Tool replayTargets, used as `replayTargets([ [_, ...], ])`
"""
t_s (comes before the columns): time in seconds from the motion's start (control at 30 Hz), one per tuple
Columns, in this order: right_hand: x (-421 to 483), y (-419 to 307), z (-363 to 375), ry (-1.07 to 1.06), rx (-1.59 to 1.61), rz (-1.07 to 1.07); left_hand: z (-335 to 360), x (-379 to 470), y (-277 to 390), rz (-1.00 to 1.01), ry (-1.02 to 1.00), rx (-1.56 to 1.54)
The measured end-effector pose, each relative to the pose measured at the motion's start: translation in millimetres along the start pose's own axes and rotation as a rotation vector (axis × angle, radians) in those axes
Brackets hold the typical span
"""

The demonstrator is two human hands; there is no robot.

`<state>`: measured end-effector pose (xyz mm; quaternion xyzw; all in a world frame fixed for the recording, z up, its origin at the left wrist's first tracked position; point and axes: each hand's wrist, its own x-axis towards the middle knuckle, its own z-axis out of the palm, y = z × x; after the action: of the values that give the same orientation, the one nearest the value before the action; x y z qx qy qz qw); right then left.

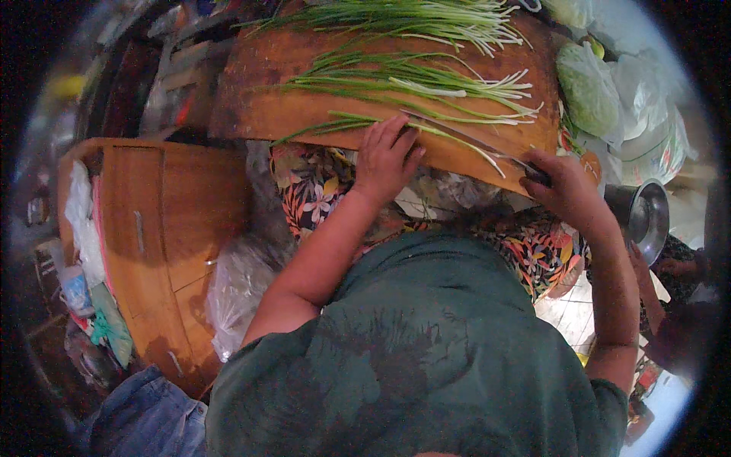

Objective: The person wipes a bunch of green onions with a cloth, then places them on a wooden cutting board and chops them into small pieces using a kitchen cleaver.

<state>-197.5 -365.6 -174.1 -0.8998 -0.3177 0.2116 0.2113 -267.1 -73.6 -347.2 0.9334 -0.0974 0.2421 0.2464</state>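
Note:
My left hand (388,154) rests at the near edge of a wooden board (257,108), its fingers over a few spring onion stalks (457,139) and pressing on them. The green ends run out left of the hand, the white ends right. In my right hand (565,180) is a knife by its dark handle (539,174). Its long blade (457,132) slants along the board, just beyond the white ends, with the tip near my left fingers. Farther up lie a middle bunch of spring onions (400,71) and a larger bunch (434,17) at the far edge.
Plastic bags of green produce (588,88) stand to the board's right. Below them is a metal pot (648,220), with another person's hand (638,260) close by. A wooden cabinet (188,194) stands at left, with a clear plastic bag (237,291) against it.

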Motion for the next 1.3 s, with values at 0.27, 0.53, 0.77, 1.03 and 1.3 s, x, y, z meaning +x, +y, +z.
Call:
replayTargets([
  [0.27,30,-22,-27,-0.144,-0.079,-0.025,-1,3,4,-0.008,0.017,0.015],
  [0.53,19,-26,-40,-0.165,-0.201,0.032,-3,6,4,-0.016,0.012,-0.011],
  [0.77,-1,-21,-47,-0.254,-0.306,0.179,-3,7,6,-0.035,0.003,-0.022],
  [1.03,-33,2,-39,-0.207,-0.039,0.167,-5,7,8,-0.050,-0.018,-0.010],
  [1.3,-60,8,-38,-0.232,0.044,0.295,-9,4,15,-0.076,-0.076,0.129],
])
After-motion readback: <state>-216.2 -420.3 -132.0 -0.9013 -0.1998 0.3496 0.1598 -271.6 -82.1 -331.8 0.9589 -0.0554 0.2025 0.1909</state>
